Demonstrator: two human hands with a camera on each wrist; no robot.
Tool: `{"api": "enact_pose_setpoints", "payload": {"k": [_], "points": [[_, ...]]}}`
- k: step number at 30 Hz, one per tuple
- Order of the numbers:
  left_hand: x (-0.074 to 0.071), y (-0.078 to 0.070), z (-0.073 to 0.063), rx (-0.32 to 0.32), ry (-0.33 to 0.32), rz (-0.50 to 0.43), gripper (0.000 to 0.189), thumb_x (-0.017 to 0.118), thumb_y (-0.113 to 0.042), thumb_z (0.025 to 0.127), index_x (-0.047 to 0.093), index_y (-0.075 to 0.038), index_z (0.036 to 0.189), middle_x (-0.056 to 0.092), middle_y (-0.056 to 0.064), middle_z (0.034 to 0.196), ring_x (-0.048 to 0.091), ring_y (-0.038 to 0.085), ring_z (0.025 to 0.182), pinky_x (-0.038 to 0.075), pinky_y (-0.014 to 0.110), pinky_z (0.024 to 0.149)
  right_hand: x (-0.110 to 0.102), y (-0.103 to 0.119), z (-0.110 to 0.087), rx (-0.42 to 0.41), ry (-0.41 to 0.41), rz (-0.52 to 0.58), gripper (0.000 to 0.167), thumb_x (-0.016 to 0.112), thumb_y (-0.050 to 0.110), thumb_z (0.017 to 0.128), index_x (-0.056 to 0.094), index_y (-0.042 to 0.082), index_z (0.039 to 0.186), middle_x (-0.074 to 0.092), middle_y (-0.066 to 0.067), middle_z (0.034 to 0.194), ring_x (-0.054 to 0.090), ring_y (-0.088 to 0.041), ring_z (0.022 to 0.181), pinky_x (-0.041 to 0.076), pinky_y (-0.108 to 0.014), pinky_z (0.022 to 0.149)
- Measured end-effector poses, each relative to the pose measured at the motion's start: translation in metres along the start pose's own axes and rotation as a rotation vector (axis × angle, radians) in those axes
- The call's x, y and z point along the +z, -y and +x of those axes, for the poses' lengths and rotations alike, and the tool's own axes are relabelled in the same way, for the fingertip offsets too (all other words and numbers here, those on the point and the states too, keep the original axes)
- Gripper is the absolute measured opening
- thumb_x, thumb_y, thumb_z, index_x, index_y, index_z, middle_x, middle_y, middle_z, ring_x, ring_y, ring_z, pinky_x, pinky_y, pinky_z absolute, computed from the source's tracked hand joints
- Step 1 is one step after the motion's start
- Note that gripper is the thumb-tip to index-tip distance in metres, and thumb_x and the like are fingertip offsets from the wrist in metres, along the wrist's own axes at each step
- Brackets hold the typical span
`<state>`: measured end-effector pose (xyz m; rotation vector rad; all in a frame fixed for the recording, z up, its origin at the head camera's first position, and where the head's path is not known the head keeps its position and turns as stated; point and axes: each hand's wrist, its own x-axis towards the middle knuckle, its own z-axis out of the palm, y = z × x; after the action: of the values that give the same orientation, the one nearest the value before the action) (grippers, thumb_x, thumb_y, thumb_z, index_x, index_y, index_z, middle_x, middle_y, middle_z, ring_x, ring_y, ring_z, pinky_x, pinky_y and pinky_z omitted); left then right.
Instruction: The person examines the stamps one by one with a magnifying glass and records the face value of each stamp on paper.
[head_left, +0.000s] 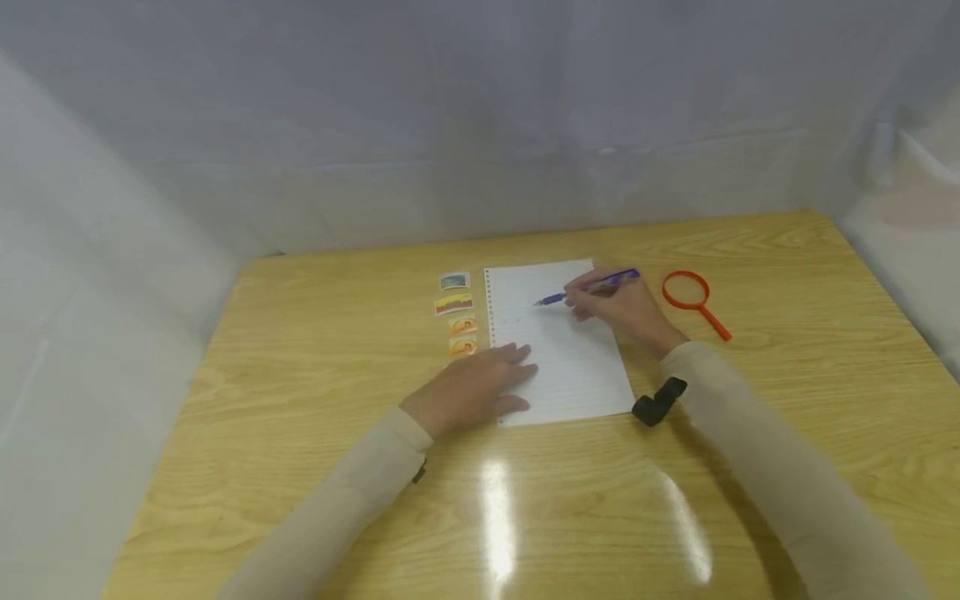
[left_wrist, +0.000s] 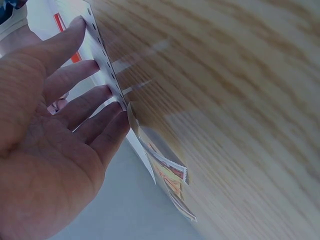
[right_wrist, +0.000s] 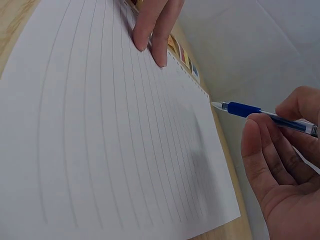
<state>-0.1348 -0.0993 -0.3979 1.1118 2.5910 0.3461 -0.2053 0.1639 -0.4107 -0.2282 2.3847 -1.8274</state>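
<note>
Blue pen (right_wrist: 244, 109) over upper part of lined sheet (head_left: 573, 367), slanted, tip pointing left toward the punched edge; can't tell for sure from these angles whether the tip touches paper. Right hand (head_left: 611, 307) grips the pen, thumb and fingers pinching it behind the blue grip section. Sheet lies flat on the table, ruled, row of holes down its left side; faint marks in its upper left area, too blurred to read. Left hand (head_left: 476, 383) lies across the lower left edge of the sheet, fingers extended and spread, fingertips on the paper, nothing grasped. Just left of the holes, a column of small stamps: blue-green one (head_left: 454, 281) at top, yellow and red one (head_left: 453, 303) below it, then two orange-yellow ones (head_left: 462, 326), the lowest right by the left hand. Some stamp edges curl up off the wood in the left wrist view. Red magnifying glass (head_left: 706, 312) right of the sheet, apart from it, near the right hand, handle angled toward lower right. Light sleeves (head_left: 757, 433) on both arms, black strap (head_left: 660, 402) at the right wrist. Table (head_left: 315, 350) wood-grained, glossy with light reflections; pale grey sheeting (head_left: 450, 125) behind and at the sides.
</note>
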Motion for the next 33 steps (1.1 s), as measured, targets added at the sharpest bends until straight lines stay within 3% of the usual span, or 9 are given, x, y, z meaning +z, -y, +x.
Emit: {"api": "enact_pose_setpoints", "payload": {"k": [7,16,22,29,33], "points": [[0.000,-0.001,0.000,-0.013,0.009,-0.009,0.054,0.061,-0.038,0.102,0.052,-0.011,0.148,0.036,0.011,0.160,0.032,0.028,0.149,0.029,0.041,0.121,0.009,-0.005,0.001,-0.048,0.003,-0.028,0.020,0.079,0.018,0.090,0.074,0.002,0.101,0.076,-0.011,0.090,0.072,-0.024,0.074,0.059,-0.029,0.069],[-0.002,-0.001,-0.001,-0.015,0.008,-0.009,0.054,0.061,-0.038,0.101,0.052,-0.012,0.148,0.036,0.011,0.160,0.032,0.028,0.149,0.029,0.042,0.121,0.017,-0.007,0.000,0.063,0.014,-0.029,0.029,0.081,0.022,0.088,0.074,0.005,0.110,0.077,-0.009,0.096,0.074,-0.021,0.080,0.058,-0.028,0.078],[-0.001,0.000,0.000,-0.016,0.011,-0.006,0.054,0.061,-0.038,0.102,0.051,-0.012,0.148,0.035,0.010,0.160,0.031,0.027,0.149,0.029,0.041,0.121,0.020,-0.009,0.001,0.016,0.015,-0.028,0.024,0.081,0.018,0.088,0.073,0.004,0.105,0.076,-0.008,0.097,0.073,-0.021,0.080,0.060,-0.030,0.074],[0.000,0.000,0.001,-0.012,0.011,-0.006,0.054,0.061,-0.038,0.102,0.052,-0.011,0.148,0.036,0.011,0.160,0.032,0.028,0.149,0.030,0.042,0.121,0.022,-0.014,0.002,-0.002,0.046,-0.034,0.033,0.079,0.023,0.090,0.073,0.002,0.114,0.077,-0.009,0.096,0.074,-0.022,0.082,0.059,-0.029,0.076],[-0.001,0.000,0.001,-0.012,0.008,-0.005,0.054,0.061,-0.037,0.102,0.052,-0.010,0.148,0.036,0.011,0.160,0.032,0.029,0.149,0.030,0.042,0.121,0.024,-0.017,0.004,-0.027,0.032,-0.047,0.029,0.080,0.022,0.090,0.075,0.004,0.111,0.077,-0.010,0.091,0.074,-0.022,0.079,0.059,-0.029,0.072]]}}
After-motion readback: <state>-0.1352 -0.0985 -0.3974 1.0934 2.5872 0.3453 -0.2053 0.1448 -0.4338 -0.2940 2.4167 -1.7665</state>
